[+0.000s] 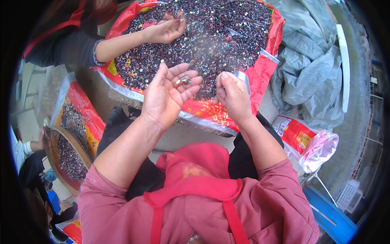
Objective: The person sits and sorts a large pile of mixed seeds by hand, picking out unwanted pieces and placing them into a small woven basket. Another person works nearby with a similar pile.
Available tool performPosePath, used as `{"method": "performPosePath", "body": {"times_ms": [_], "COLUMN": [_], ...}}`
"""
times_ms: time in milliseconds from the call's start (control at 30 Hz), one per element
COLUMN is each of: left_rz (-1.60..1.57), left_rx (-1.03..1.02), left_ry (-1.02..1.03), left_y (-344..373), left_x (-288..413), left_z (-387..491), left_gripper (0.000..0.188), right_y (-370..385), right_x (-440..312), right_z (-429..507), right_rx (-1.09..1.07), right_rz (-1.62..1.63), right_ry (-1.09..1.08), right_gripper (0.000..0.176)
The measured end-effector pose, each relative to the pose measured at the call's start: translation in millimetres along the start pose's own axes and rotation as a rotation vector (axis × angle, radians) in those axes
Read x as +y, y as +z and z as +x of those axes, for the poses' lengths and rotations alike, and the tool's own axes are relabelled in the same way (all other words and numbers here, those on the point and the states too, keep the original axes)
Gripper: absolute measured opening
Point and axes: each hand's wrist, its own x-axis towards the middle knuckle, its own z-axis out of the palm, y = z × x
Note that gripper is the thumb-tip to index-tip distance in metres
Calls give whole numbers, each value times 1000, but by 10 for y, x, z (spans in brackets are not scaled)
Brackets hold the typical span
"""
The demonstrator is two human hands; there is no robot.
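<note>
My left hand (166, 94) is palm up with its fingers spread over the near part of a dark heap (219, 58). A few small brown and pale pieces (182, 80) rest on its fingers. To its right, my right hand (234, 96) is closed around a silver metal object (243, 80), most of it hidden by the hand. The heap is a mix of dark purple-red dried bits, white slivers and scattered pale round pieces. It lies on a red printed plastic sack (204, 114) before me.
Across the heap's left side reaches a co-worker's hand (167, 30). Another person's hand (44, 134) is by a round wood-rimmed sieve (56, 152) at left. Crumpled grey sheeting (307, 67) lies at right, above a red packaging bag (294, 132). A white plastic crate (349, 195) stands lower right.
</note>
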Motion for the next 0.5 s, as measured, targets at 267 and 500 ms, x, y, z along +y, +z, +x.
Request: {"method": "performPosePath", "body": {"times_ms": [267,500], "left_rz": [35,42], "left_rx": [-37,-18], "left_ry": [-42,-28], "left_y": [-49,-51], "left_x": [-80,-74], "left_z": [27,25], "left_gripper": [48,48], "right_y": [26,0], "right_x": [61,180], "right_z": [-16,84], "right_rx": [-26,-40], "right_rz": [-18,296], "right_ry": [19,97], "right_gripper": [34,27]}}
